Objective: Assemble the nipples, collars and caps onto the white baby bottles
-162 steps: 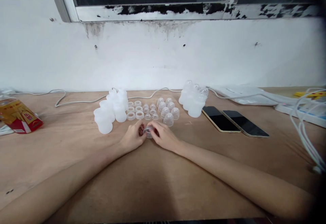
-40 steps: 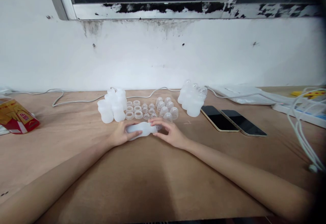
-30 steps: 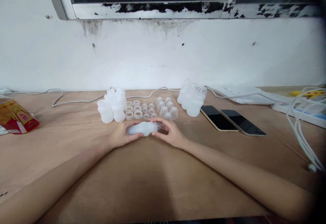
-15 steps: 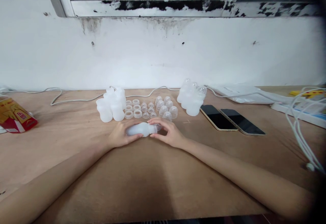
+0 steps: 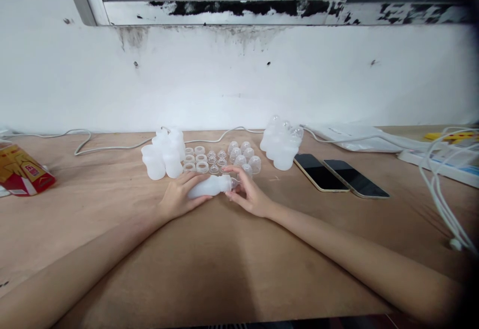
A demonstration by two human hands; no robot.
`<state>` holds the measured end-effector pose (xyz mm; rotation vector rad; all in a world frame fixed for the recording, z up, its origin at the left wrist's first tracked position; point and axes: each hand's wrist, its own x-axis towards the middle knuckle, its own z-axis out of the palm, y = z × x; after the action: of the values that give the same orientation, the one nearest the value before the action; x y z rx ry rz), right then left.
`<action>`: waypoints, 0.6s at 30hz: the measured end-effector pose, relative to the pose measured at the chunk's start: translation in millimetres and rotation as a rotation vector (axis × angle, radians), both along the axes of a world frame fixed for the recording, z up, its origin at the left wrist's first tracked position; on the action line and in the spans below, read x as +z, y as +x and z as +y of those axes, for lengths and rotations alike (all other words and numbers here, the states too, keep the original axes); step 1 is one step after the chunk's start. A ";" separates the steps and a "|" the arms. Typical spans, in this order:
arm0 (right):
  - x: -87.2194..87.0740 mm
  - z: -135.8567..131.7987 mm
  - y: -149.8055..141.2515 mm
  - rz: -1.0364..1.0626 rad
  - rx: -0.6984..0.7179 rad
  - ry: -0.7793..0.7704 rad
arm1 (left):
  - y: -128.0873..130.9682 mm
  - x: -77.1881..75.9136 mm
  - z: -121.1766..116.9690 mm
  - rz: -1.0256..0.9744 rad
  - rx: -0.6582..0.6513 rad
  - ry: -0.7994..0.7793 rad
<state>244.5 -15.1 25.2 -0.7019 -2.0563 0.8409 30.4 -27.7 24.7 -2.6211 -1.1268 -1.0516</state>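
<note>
A frosted white baby bottle [image 5: 209,186] lies on its side just above the table, its neck pointing right. My left hand [image 5: 176,196] is wrapped round its body near the base. At the other end, a clear nipple [image 5: 235,182] in a ring sits on the neck. The thumb and fingers of my right hand [image 5: 251,195] curve round that ring from both sides. Just behind stand clear dome caps [image 5: 255,164], small loose nipples [image 5: 222,162] and screw rings [image 5: 202,167], laid out in rows.
Several open bottles [image 5: 153,162] stand at the back left, and capped bottles [image 5: 283,157] at the back right. Two phones [image 5: 320,171] lie right of those. A red and yellow carton [image 5: 28,171] is at the far left. White cables [image 5: 443,209] hang at the right.
The bottle's neck end has tipped slightly up and to the right. My right hand's fingers have shifted a little and spread wider round the ring. My left hand keeps its hold.
</note>
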 end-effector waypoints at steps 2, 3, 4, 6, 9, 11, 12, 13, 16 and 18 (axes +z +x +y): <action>-0.9 0.2 0.0 0.011 0.015 0.021 | -0.8 -0.3 1.7 -0.043 -0.004 -0.046; -1.5 1.0 0.0 0.007 0.027 0.004 | -1.3 -0.7 2.7 -0.048 -0.012 -0.060; -2.3 2.2 0.0 -0.002 0.043 -0.029 | -1.8 -1.2 3.6 -0.045 -0.024 -0.066; -3.8 5.3 -0.1 -0.013 0.080 -0.117 | -2.5 -2.1 4.9 -0.024 -0.045 -0.051; -5.2 10.0 -0.4 -0.008 0.068 -0.224 | -2.7 -2.9 5.0 0.014 -0.056 0.010; -5.4 11.9 -0.4 -0.023 0.033 -0.268 | -2.2 -3.1 4.1 0.043 -0.048 0.052; -5.3 12.3 -0.3 -0.041 0.019 -0.276 | -2.0 -3.2 3.7 0.060 -0.045 0.068; -5.0 12.2 0.0 -0.063 0.005 -0.272 | -1.8 -3.3 3.4 0.073 -0.044 0.080; -3.7 9.8 1.4 -0.082 -0.035 -0.206 | -1.8 -4.1 3.5 0.065 -0.030 0.082; -2.9 7.4 2.0 -0.060 -0.020 -0.148 | -2.2 -4.4 4.3 0.023 -0.005 0.069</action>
<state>246.5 -7.7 22.3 -0.8359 -2.0521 0.9783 28.2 -23.5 20.3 -2.5777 -1.0605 -1.0388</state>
